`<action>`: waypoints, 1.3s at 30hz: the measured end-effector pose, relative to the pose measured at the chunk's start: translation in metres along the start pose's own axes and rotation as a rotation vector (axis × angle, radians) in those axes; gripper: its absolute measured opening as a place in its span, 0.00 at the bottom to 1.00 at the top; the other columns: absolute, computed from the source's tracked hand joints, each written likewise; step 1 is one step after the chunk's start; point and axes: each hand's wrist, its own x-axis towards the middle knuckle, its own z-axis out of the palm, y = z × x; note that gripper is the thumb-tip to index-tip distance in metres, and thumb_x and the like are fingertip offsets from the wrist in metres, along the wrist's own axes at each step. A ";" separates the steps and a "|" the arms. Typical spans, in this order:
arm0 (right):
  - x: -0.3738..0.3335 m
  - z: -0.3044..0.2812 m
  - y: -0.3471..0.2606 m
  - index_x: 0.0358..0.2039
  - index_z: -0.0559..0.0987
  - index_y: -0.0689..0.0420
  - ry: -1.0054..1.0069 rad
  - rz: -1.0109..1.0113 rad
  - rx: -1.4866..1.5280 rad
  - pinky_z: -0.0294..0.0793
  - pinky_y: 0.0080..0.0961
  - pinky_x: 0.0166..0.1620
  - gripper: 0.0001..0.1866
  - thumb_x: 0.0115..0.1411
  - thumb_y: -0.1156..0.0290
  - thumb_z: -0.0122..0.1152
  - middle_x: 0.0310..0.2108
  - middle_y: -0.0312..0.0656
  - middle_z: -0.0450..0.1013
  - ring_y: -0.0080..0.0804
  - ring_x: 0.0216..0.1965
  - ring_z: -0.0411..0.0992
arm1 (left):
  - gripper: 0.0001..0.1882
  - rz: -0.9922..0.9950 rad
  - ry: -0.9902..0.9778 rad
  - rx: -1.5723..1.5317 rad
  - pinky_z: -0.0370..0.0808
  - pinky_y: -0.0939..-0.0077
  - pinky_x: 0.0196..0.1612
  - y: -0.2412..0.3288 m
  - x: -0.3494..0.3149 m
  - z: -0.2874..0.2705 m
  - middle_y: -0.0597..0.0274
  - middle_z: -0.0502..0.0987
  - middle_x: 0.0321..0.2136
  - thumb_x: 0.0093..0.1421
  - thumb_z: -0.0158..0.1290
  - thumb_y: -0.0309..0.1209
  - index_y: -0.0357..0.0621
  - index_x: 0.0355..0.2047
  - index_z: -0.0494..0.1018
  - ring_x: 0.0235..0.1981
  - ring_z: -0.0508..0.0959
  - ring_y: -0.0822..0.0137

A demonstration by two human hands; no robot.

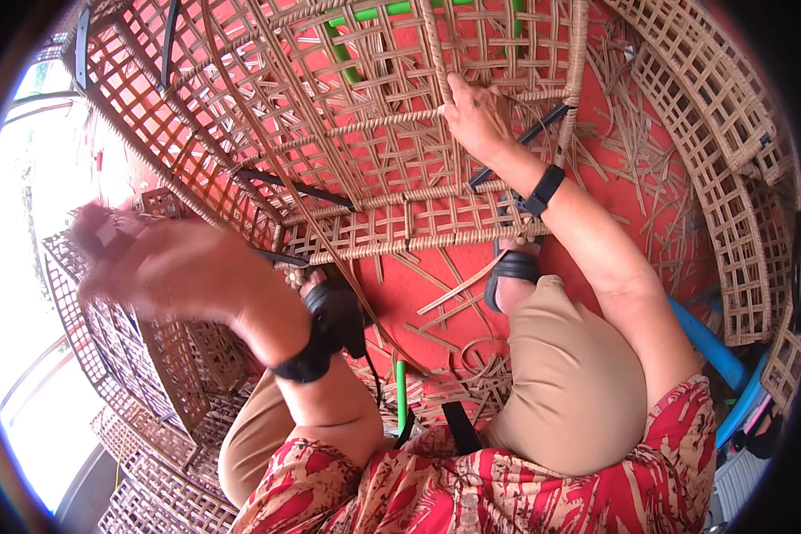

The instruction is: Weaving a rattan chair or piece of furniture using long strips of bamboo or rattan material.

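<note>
A large open-weave wicker frame (374, 127) stands before me, its edges and bars bound with tan strips. At its upper right, my right hand (479, 116) is closed with the fingers curled at a cord-wrapped bar (436, 53). My left hand (182, 267) is lifted to the left of the frame, smeared by motion, so its fingers and anything in them are unclear. A long loose cane strip (280, 165) runs down across the weave toward the floor between my feet. Dark flat braces (298, 189) join parts of the frame.
Cut cane scraps (650, 178) litter the red floor (409, 298). More woven pieces (730, 169) curve along the right, and others (165, 356) are stacked at the left. Green tubing (392, 11) shows behind the weave. A blue tubular leg (707, 343) is at the right.
</note>
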 end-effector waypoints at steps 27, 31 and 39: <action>-0.033 0.049 0.024 0.36 0.74 0.54 0.108 0.192 1.126 0.69 0.38 0.47 0.15 0.60 0.56 0.51 0.42 0.43 0.73 0.39 0.45 0.71 | 0.29 0.317 -1.398 -0.112 0.59 0.57 0.59 -0.038 -0.191 0.125 0.54 0.72 0.50 0.59 0.45 0.55 0.43 0.48 0.74 0.53 0.67 0.51; -0.032 0.048 0.022 0.35 0.74 0.54 0.093 0.176 1.026 0.69 0.38 0.46 0.14 0.59 0.57 0.51 0.40 0.43 0.73 0.39 0.44 0.71 | 0.29 0.295 -1.351 -0.128 0.57 0.55 0.60 -0.043 -0.196 0.126 0.54 0.71 0.51 0.59 0.45 0.54 0.44 0.49 0.73 0.55 0.65 0.51; -0.035 0.046 0.019 0.34 0.75 0.54 0.065 0.152 0.828 0.69 0.38 0.46 0.13 0.58 0.58 0.52 0.37 0.43 0.73 0.40 0.42 0.72 | 0.30 0.257 -1.374 -0.125 0.51 0.54 0.64 -0.039 -0.198 0.125 0.52 0.70 0.52 0.59 0.45 0.55 0.46 0.52 0.72 0.59 0.63 0.51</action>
